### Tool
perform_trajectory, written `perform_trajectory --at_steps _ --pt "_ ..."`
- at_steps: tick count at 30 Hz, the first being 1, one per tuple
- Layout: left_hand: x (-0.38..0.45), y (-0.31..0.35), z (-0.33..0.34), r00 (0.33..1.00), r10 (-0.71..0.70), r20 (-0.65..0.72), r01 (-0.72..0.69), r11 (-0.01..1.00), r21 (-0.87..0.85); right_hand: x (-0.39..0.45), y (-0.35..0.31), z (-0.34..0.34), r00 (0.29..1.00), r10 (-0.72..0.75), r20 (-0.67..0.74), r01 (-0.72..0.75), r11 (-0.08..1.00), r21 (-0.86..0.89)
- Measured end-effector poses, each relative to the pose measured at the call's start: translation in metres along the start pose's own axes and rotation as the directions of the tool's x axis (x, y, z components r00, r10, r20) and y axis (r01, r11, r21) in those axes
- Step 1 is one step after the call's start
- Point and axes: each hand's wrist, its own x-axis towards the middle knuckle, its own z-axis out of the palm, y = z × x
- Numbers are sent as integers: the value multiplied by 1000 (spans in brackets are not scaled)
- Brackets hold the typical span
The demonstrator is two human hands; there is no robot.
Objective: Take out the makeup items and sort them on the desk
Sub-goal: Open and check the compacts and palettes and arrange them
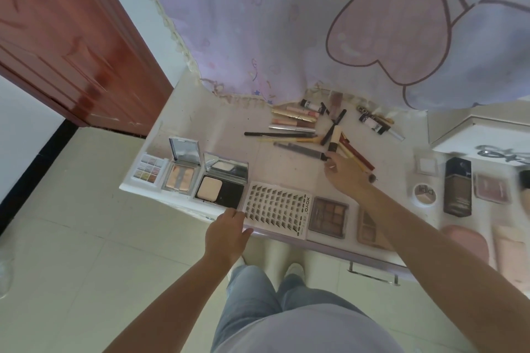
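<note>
Surface (229,135) with sorted makeup. Right hand (345,173) reaches to the pen-like items; its grip touches the near end of a dark pencil (299,148), fingers hidden, so closure cannot be told. Left hand (228,233), fingers relaxed, rests at the lash tray (276,208) corner.

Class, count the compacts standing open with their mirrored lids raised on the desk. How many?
2, side by side at the desk's left end: the blush compact, next to the small eyeshadow palette, and the powder compact to its right, beside the lash tray.
</note>
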Motion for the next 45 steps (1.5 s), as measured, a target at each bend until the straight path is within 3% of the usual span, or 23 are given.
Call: perform_trajectory --at_steps 3,6,9,12,17,20,23,26,30,32,36,38,41,43,45 --pt "1 -1 1 994 60 -89 -58 998 20 -23 8 -1 989 -86 119 111 966 -233" --pt "4 -4 9 961 183 -210 -168 982 86 -51 21 10 944 -117 307 273 800 -535" --pt "10 3 12 930 252 -266 -250 967 41 -64 33 24 935 -103 338 308 708 -635" --pt "15 14 11 916 327 -234 -337 942 -3 -68 38 29 945 -138 298 286 791 -541" --pt "24 47 -17 959 257 120 -206 923 -324 -77 26 8 979 -122 165 147 978 -145" --pt "37 60 -41 906 318 279 -60 750 -659 -84 4 -18 973 -169 156 178 983 -49" --pt "52 69 -71 804 457 379 85 543 -836 -88 -11 -40 967 -236 92 238 971 -19" --pt "61 78 -103 719 593 362 227 291 -929 -93 -29 -63 958 -284 32 285 958 -30" --pt "71 88 -135 759 576 305 175 271 -947 -99 -48 -83 922 -386 -37 381 918 -108" --pt "75 93 -148 788 557 264 196 180 -964 -98 -50 -87 867 -446 -221 434 895 -103" --pt "80 104 -178 847 499 183 224 -23 -974 -95 -69 -98 811 -221 -541 392 892 224" --pt "81 111 -192 853 502 141 195 -57 -979 -91 -79 -105 801 -142 -582 391 861 327" --pt "80 117 -209 829 553 88 125 -31 -992 -86 -93 -120 808 20 -588 407 703 583" --pt "79 116 -219 791 608 71 62 36 -997 -83 -101 -128 820 93 -564 383 643 663" --pt "81 111 -227 784 618 52 -63 163 -985 -82 -109 -134 845 120 -521 368 578 729"
